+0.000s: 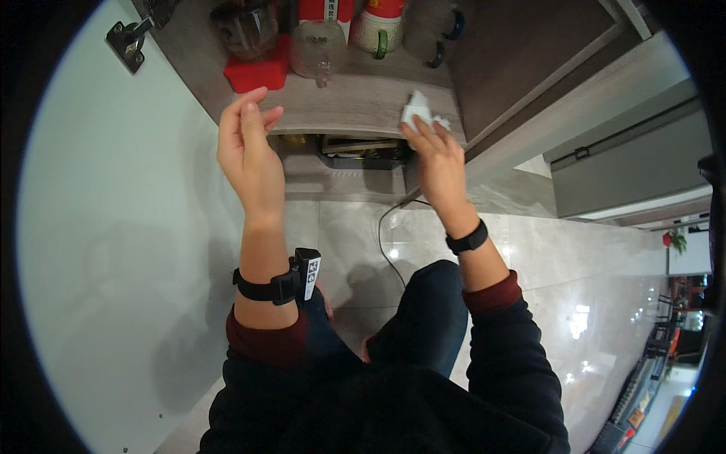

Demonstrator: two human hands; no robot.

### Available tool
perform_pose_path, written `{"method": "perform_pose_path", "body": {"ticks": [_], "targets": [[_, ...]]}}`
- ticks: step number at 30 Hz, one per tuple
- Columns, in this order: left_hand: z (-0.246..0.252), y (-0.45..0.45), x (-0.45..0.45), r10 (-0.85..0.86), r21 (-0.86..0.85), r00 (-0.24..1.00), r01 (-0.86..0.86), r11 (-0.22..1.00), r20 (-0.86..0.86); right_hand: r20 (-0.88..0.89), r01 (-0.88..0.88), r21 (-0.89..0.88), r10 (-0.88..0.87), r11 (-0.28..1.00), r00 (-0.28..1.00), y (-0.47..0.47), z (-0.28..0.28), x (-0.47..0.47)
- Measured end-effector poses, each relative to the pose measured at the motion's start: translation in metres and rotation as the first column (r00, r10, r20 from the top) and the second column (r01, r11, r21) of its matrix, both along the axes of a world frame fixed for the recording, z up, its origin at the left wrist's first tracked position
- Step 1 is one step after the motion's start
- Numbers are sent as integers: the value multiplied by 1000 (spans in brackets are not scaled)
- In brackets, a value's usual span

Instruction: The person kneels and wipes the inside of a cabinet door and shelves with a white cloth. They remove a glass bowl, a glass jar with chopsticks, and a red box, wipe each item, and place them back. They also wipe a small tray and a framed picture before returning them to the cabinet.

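Note:
My right hand (439, 162) presses a crumpled white tissue or cloth (418, 113) against the wood-grain shelf (357, 105), near its front right corner. The fingers lie over the near part of the tissue. Held up at the left, my left hand (252, 147) is empty, its fingers loosely bent, just in front of the shelf's left end. Beyond it a red box (258, 71) carries a dark glass jar (247, 34). A clear glass mug (317, 51) stands beside them, then a pale textured mug with a green handle (379, 34). More glass mugs (428, 34) stand at the back right.
The white cabinet door (113, 198) stands swung out on my left, on a metal hinge (127, 45). A lower compartment holds a dark tray (363, 162) with things in it. A thin black cable (381, 238) crosses the tiled floor (539, 249).

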State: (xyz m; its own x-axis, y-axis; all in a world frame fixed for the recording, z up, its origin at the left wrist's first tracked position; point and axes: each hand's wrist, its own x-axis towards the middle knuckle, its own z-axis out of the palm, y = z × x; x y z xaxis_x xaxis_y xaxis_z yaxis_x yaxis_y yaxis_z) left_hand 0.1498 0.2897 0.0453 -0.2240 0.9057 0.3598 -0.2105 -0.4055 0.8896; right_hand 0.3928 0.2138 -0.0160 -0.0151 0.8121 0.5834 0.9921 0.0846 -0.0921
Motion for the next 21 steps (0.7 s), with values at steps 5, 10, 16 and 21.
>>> {"method": "perform_pose_path", "body": {"ticks": [5, 10, 16, 21], "targets": [[14, -2, 4, -24, 1, 1000, 24, 1000, 20, -41, 65, 16, -65, 998, 997, -25, 23, 30], [8, 1, 2, -65, 33, 997, 63, 997, 48, -111, 41, 175, -21, 984, 994, -54, 77, 28], [-9, 0, 1, -59, 81, 998, 56, 995, 36, 239, 11, 555, -172, 832, 956, -64, 156, 45], [-6, 0, 2, -92, 70, 993, 87, 994, 74, 464, 101, 202, -186, 974, 866, -58, 135, 46]]}}
